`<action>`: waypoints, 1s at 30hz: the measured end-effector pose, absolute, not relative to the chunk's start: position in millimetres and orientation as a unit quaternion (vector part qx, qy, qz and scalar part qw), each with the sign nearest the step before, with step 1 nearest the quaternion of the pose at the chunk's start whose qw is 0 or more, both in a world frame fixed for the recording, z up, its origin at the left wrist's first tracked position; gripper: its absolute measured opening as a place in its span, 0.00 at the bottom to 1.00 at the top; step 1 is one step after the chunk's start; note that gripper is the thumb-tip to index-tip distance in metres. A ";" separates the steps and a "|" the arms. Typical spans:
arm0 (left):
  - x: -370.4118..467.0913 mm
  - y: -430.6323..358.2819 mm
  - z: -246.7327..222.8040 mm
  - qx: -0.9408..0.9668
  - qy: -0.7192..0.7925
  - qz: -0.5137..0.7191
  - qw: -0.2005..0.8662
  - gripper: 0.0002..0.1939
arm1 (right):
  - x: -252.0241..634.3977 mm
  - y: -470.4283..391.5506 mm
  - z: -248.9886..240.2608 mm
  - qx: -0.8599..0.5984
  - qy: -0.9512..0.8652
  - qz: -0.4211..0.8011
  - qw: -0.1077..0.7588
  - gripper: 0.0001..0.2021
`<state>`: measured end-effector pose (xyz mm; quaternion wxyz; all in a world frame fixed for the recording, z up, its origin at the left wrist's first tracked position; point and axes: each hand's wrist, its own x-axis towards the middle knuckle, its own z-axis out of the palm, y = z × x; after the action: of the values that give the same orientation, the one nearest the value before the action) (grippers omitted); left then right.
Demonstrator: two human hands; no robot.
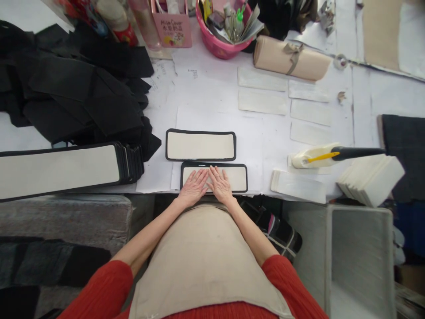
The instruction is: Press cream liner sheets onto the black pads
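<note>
Black-rimmed panel, smooth cream rectangle, perhaps card; left hand, right hand flat on it, fingers spread.

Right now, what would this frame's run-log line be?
left hand: flat on near black-edged panel | right hand: flat on same panel | second panel: just beyond | glue brush: right side, unheld

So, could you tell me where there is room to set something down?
The papered worktop looks bare between the pink basket and upper black-edged panel, and between that panel and the yellow stick. It is crowded left, with black pieces, and right, around the white stack.
</note>
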<state>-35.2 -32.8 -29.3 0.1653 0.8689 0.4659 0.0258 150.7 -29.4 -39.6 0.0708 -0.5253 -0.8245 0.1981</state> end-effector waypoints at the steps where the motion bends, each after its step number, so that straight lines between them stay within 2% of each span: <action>1: -38.4 -32.2 -28.0 0.866 0.472 0.028 0.165 0.33 | 157.4 -29.9 -39.6 -0.531 -0.821 0.197 0.072 0.29; 9: -68.9 -30.9 -31.6 0.845 0.502 0.036 0.182 0.37 | 226.3 -39.0 -51.4 -0.618 -0.763 0.178 0.064 0.34; 20: -70.0 -28.1 -29.0 0.844 0.499 0.065 0.187 0.35 | 225.2 -38.4 -52.9 -0.614 -0.768 0.168 0.071 0.34; 26: -73.5 -30.4 -8.4 0.704 0.673 0.157 0.162 0.27 | 226.6 -37.1 -52.8 -0.613 -0.769 0.162 0.076 0.33; 30: -71.4 -23.4 -5.6 0.626 0.728 0.191 0.202 0.24 | 225.5 -37.6 -55.0 -0.614 -0.770 0.152 0.078 0.32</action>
<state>-71.4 -23.4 -5.6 0.2017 0.6265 0.7283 0.1910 225.5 -37.6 -55.0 0.0778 -0.6145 -0.7703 0.1516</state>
